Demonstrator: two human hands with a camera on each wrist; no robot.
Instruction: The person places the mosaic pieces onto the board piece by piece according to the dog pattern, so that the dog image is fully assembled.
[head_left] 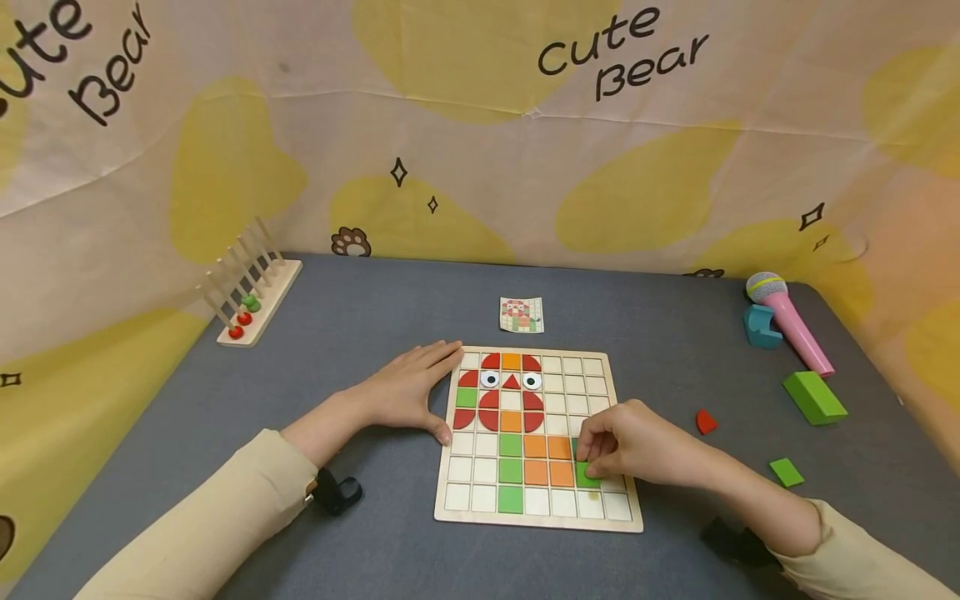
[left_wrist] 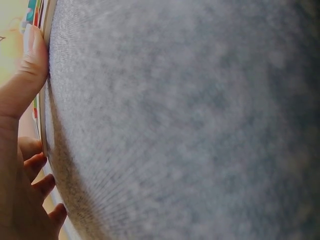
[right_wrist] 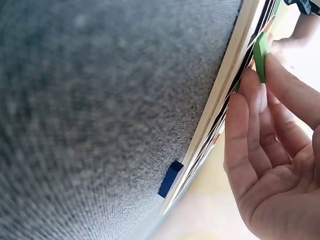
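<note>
A wooden grid board (head_left: 538, 523) lies on the table with red, orange and green tiles forming a figure with two round eye tiles (head_left: 489, 379). My right hand (head_left: 637, 442) pinches a green square tile (right_wrist: 260, 55) between thumb and fingers. In the head view the tile is over a cell right of the orange squares (head_left: 560, 474), and a darker green piece (head_left: 575, 448) shows partly behind the fingers. My left hand (head_left: 401, 390) rests along the board's left edge, fingers extended to the top corner and thumb (left_wrist: 34, 55) at the side.
A small pattern card (head_left: 521, 315) lies behind the board. On the right are a red piece (head_left: 706, 422), a loose green tile (head_left: 786, 472), a green block (head_left: 814, 397), a teal block (head_left: 762, 327) and a pink microphone (head_left: 801, 335). A peg rack (head_left: 272, 302) stands far left.
</note>
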